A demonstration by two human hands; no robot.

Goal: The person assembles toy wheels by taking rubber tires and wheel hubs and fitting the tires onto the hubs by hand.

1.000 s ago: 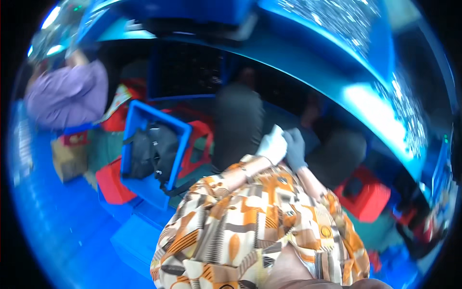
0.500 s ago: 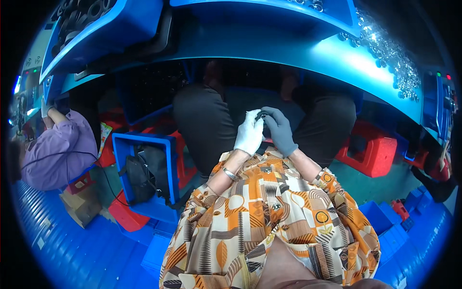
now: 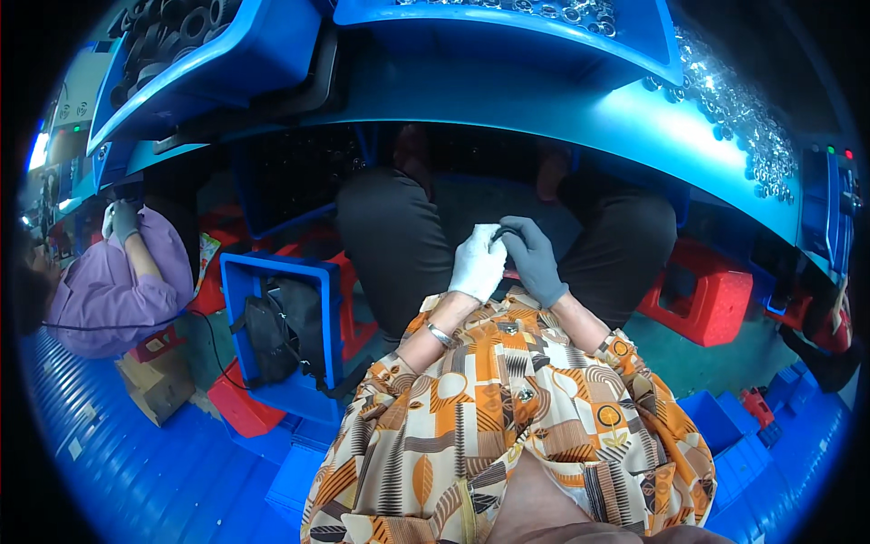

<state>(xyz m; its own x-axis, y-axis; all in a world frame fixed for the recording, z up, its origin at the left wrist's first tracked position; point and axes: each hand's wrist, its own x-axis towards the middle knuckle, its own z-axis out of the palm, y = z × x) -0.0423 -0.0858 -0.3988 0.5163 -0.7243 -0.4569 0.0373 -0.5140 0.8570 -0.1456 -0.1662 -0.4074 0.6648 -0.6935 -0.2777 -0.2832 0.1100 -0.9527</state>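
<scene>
Above my lap, my left hand (image 3: 478,263) in a white glove and my right hand (image 3: 533,258) in a grey glove meet at the fingertips. Between them is a small black ring (image 3: 504,232), mostly covered by the fingers. Both hands are closed on it, the left from one side and the right from the other. A blue bin of black rings (image 3: 172,45) stands on the table at the far left. Another blue bin (image 3: 507,41) holds several shiny metallic-looking rings, and more shiny rings (image 3: 739,113) lie loose on the table at the right.
The blue-green table edge (image 3: 453,113) runs beyond my knees. A blue crate (image 3: 335,313) with a black backpack (image 3: 276,331) stands at my left. Red stools (image 3: 698,295) are on both sides. A co-worker in a purple top (image 3: 118,281) sits at the far left.
My hands have closed in around the black ring, which shows less now. The view has shifted slightly, so the bins show more. At the left, the co-worker's gloved hands have come lower.
</scene>
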